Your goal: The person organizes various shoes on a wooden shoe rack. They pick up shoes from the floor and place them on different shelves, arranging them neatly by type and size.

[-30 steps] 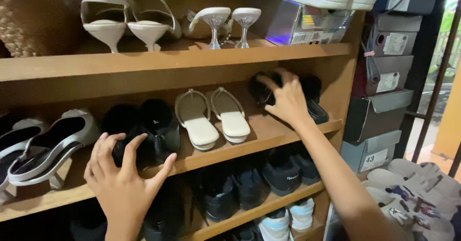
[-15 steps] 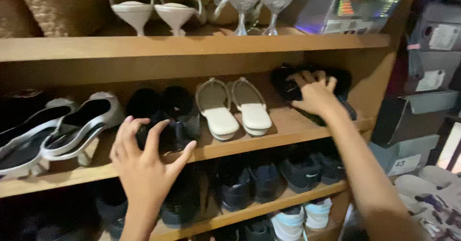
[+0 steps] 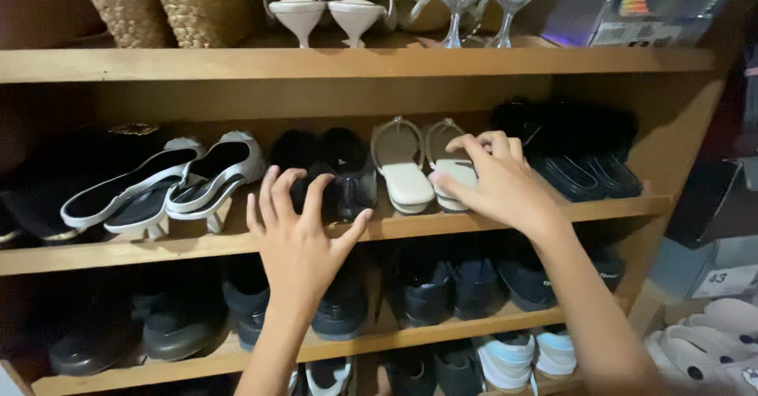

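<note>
Sandals: white pair (image 3: pixel 426 167) on the middle shelf (image 3: pixel 632 205), toes toward the camera, heels toward the back.
Right hand: right hand (image 3: pixel 493 183) lies over the right-hand sandal of the white pair, fingers spread and curled down, fingertips touching its front strap and footbed; nothing clamped between the fingers.
Left hand: left hand (image 3: pixel 304 234) is raised with fingers fanned apart, holding nothing, in front of the black shoes (image 3: pixel 335 171) at the shelf's front edge; whether it touches them I cannot tell.
Direction: the white pair lies directly under and just left of the right hand; from the left hand it lies to the right, past the black shoes.
Long axis: each sandal runs front to back across the shelf, side by side and parallel.
Nearer hand: right.
Middle shelf count: one white pair; one black pair beside it; one black-and-silver heeled pair (image 3: pixel 170 183) to the left; dark slippers (image 3: pixel 584 163) to the right, number unclear in the shadow.
Top shelf count: two white heeled pairs (image 3: pixel 395 5), two woven baskets (image 3: pixel 162 5), one box (image 3: pixel 624 9).
Lower shelf: dark shoes (image 3: pixel 442 285) in a row, too dim to count.
Bottom shelf: pale sneakers (image 3: pixel 525 356), partly cut off.
</note>
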